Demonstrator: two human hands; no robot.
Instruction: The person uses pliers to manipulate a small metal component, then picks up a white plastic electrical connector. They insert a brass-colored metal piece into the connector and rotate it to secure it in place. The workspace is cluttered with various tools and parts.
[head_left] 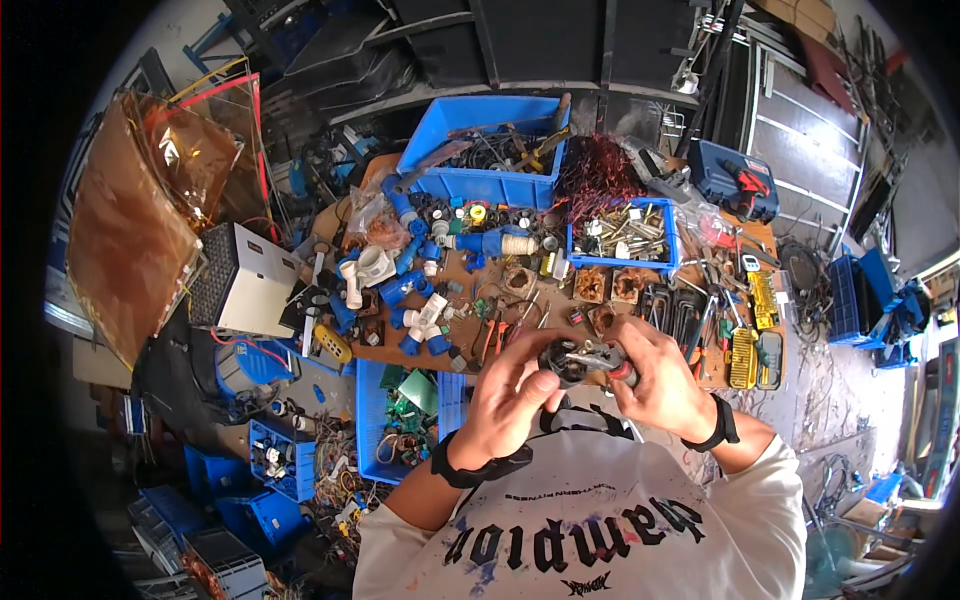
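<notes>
My left hand (512,398) grips a small round dark part (557,358) just above my chest. Against that part my right hand (662,380) holds pliers with a red handle (603,360), their metal jaws pointing left onto it. Both wrists wear black bands. The hands hover over the near edge of a cluttered wooden workbench (470,275). Red-handled hand tools (492,335) lie on the bench right behind my left hand.
Blue and white pipe fittings (420,310) cover the bench's left. A large blue bin (487,150) and a small blue tray of metal parts (622,235) stand at the back. A blue crate of circuit boards (405,415) sits lower left, a white box (245,280) at left, a drill case (735,180) far right.
</notes>
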